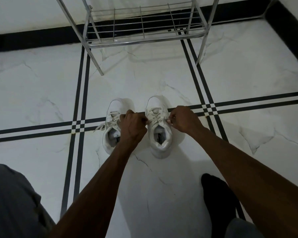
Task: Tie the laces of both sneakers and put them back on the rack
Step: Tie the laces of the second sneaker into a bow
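Two white sneakers stand side by side on the floor, toes pointing away from me. My left hand point(133, 123) and my right hand point(183, 120) each pinch an end of the right sneaker's point(159, 133) lace, pulled taut across its tongue. The left sneaker point(113, 121) sits partly behind my left hand, and its laces lie loose, one end trailing out to the left on the tile. The metal shoe rack point(141, 31) stands beyond the shoes, its lowest wire shelf bare.
White marble floor tiles with black stripe borders run under everything. A black skirting lines the wall behind the rack. My grey-trousered knees show at the bottom left and bottom right, and a foot in a black sock point(218, 194) rests at the right.
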Demonstrator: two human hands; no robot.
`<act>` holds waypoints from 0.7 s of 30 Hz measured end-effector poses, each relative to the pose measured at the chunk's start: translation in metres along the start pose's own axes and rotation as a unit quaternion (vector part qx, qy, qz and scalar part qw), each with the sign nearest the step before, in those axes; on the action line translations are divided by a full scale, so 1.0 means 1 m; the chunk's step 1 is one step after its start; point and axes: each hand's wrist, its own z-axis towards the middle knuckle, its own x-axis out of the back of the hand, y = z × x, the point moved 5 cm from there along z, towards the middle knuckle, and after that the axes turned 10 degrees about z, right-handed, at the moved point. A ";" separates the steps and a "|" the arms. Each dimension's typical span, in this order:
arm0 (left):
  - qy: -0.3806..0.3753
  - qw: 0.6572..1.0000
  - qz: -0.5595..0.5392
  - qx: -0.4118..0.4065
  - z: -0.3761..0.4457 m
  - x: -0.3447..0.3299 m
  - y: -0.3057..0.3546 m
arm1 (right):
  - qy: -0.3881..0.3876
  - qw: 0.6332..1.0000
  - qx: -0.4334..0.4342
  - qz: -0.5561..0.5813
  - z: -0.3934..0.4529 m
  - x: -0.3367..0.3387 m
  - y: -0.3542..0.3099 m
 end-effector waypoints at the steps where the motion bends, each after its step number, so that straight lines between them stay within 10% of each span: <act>1: -0.005 1.000 -0.024 -0.011 0.005 -0.004 -0.004 | -0.046 0.998 -0.026 0.035 0.000 0.001 0.002; 6: 0.044 0.993 -0.102 -0.037 0.010 0.005 -0.028 | -0.266 0.893 -0.247 0.266 -0.028 -0.001 0.015; 12: 0.161 0.978 -0.076 0.112 -0.013 0.033 -0.088 | -0.275 0.912 -0.173 0.251 -0.020 -0.037 -0.017; 17: 0.017 0.963 -0.102 0.248 -0.037 0.010 -0.141 | -0.231 0.931 -0.165 0.230 -0.004 -0.052 -0.033; 21: -0.121 0.903 -0.333 0.244 -0.049 -0.007 -0.139 | -0.201 0.946 -0.161 0.199 -0.002 -0.052 -0.041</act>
